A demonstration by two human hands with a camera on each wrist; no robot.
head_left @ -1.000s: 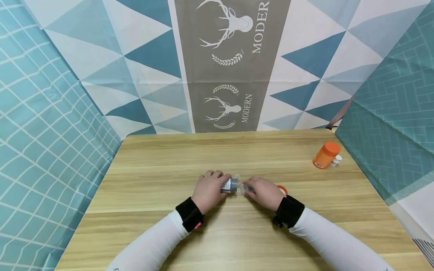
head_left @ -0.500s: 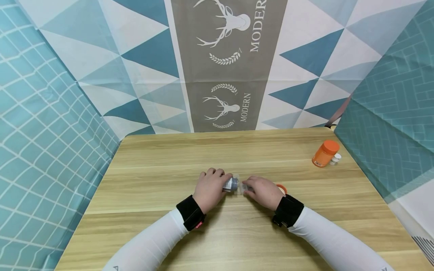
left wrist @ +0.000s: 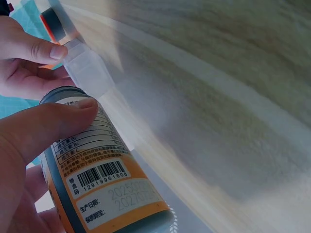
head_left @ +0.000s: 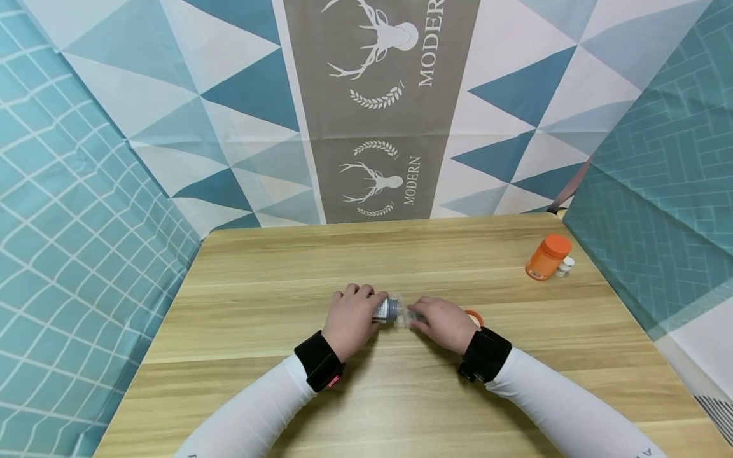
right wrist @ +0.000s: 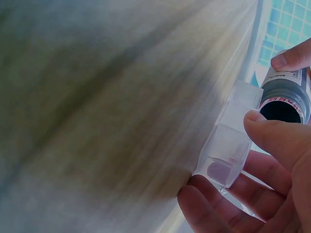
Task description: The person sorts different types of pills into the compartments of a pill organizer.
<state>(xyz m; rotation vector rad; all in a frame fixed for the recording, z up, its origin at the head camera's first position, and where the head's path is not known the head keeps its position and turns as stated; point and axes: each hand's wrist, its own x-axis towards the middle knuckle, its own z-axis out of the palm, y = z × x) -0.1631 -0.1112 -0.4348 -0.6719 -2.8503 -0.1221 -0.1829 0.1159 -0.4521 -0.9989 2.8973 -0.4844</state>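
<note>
Here, above mid-desk (head_left: pixel 258 299), the left hand (head_left: pixel 350 318) grips an open bottle (head_left: pixel 388 310) tipped toward a clear pill box (head_left: pixel 404 316) pinched by the right hand (head_left: pixel 443 323). The right wrist view alone shows a pill (right wrist: pixel 221 171) in one compartment; the left wrist view shows the bottle's barcode. An orange bottle (head_left: pixel 548 256) stands far right.

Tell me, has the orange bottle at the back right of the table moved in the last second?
No. The orange bottle sits beside the small white bottle, same spot near the table's back right corner.
</note>
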